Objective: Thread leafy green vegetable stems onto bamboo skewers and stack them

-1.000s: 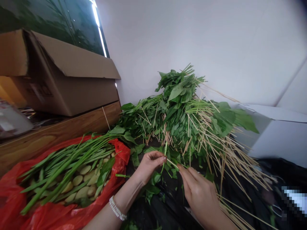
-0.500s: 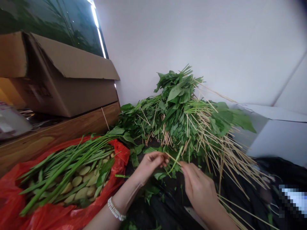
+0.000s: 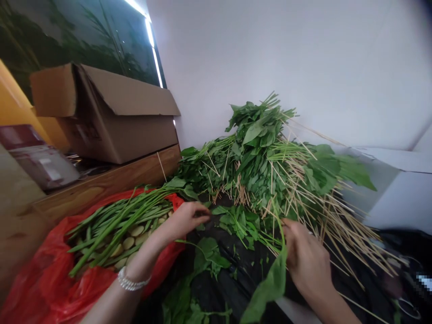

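My right hand [image 3: 305, 254] is closed on a green leafy stem [image 3: 270, 288], whose large leaf hangs down over black plastic. My left hand [image 3: 187, 218], with a beaded bracelet at the wrist, hovers by the red bag's right edge; its fingers are bent and partly hidden, and nothing shows in them. Beyond both hands rises a heap of green leaves [image 3: 249, 153] threaded on thin wooden sticks [image 3: 340, 220]. A few loose leafy sprigs [image 3: 241, 222] lie between the hands.
At the left, a red plastic bag [image 3: 50, 265] holds long green beans [image 3: 111, 220] and sliced potato-like pieces [image 3: 128, 243]. Behind it, an open cardboard box [image 3: 135, 130] rests on a wooden surface [image 3: 145, 173]. A white box [image 3: 394, 193] stands at the right.
My left hand has let go of the stick and moved left toward the red bag. My right hand has moved right, now with a leafy stem hanging from it. The view has shifted left.
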`<action>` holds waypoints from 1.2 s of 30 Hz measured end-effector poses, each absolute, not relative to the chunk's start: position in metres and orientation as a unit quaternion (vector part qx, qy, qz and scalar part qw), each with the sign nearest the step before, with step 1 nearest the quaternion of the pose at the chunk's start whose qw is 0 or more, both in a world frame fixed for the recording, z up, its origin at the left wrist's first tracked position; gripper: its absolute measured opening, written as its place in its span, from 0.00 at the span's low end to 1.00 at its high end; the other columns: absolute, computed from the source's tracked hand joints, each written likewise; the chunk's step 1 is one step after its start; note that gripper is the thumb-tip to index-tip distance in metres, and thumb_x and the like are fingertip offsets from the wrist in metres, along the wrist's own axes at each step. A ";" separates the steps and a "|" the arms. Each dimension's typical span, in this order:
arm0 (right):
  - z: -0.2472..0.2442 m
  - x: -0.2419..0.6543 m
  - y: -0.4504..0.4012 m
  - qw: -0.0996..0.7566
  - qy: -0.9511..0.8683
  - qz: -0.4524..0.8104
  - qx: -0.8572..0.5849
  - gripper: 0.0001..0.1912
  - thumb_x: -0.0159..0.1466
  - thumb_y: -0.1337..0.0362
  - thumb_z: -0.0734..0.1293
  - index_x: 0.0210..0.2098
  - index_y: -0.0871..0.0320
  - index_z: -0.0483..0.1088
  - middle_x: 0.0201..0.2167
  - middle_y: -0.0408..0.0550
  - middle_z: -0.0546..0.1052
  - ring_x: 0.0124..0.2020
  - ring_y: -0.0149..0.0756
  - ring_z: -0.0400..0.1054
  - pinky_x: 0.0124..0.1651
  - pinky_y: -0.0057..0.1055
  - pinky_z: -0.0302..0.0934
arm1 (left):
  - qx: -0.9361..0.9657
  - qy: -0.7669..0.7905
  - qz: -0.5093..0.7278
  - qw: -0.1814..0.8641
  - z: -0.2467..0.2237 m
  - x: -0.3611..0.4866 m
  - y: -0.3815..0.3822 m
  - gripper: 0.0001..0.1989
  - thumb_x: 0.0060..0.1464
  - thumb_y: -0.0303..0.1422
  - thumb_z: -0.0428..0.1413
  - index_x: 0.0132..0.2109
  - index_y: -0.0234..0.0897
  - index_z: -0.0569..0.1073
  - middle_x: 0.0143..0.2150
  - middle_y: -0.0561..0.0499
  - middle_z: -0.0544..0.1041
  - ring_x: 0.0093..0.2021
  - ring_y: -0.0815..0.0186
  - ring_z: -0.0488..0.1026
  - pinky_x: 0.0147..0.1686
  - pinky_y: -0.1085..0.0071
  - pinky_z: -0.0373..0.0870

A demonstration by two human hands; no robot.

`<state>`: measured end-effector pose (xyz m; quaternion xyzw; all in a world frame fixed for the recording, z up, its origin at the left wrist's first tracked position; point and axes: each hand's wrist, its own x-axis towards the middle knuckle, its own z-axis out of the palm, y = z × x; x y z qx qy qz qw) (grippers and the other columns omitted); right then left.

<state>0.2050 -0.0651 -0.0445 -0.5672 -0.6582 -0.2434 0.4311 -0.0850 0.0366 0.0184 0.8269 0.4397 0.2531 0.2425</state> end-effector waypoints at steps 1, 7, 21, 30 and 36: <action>-0.045 0.205 -0.065 0.431 -0.655 -0.236 -0.574 0.13 0.70 0.64 0.52 0.42 0.58 0.67 0.31 0.48 0.77 0.29 0.36 0.72 0.32 0.30 0.60 | 0.850 0.455 0.197 0.181 0.019 -0.094 0.032 0.08 0.46 0.37 0.62 0.35 0.42 0.81 0.35 0.48 0.79 0.39 0.58 0.72 0.39 0.69 0.62; -0.049 0.201 -0.065 0.433 -0.651 -0.219 -0.584 0.13 0.70 0.64 0.53 0.41 0.57 0.68 0.31 0.46 0.78 0.29 0.37 0.72 0.34 0.30 0.59 | 0.874 0.483 0.015 0.041 0.015 -0.127 0.006 0.01 0.42 0.29 0.62 0.27 0.39 0.79 0.34 0.46 0.78 0.41 0.55 0.69 0.41 0.66 0.59; -0.057 0.199 -0.064 0.439 -0.664 -0.192 -0.574 0.14 0.70 0.62 0.53 0.41 0.58 0.68 0.32 0.48 0.79 0.30 0.37 0.74 0.35 0.30 0.61 | 0.682 0.380 0.448 0.436 0.017 -0.057 0.027 0.11 0.40 0.33 0.67 0.33 0.36 0.75 0.29 0.54 0.75 0.28 0.71 0.69 0.31 0.75 0.64; -0.053 0.200 -0.065 0.449 -0.656 -0.196 -0.574 0.15 0.71 0.60 0.52 0.41 0.57 0.68 0.28 0.46 0.78 0.27 0.35 0.74 0.32 0.29 0.62 | 0.357 0.255 0.576 0.690 0.009 -0.011 0.049 0.17 0.39 0.37 0.69 0.34 0.36 0.73 0.32 0.54 0.76 0.30 0.73 0.72 0.32 0.76 0.70; -0.056 0.197 -0.064 0.432 -0.680 -0.173 -0.566 0.14 0.71 0.60 0.52 0.42 0.56 0.67 0.32 0.45 0.78 0.28 0.33 0.75 0.29 0.27 0.62 | 0.378 0.300 0.481 0.732 -0.038 0.013 0.032 0.20 0.40 0.33 0.69 0.42 0.30 0.78 0.32 0.49 0.77 0.28 0.75 0.71 0.31 0.79 0.67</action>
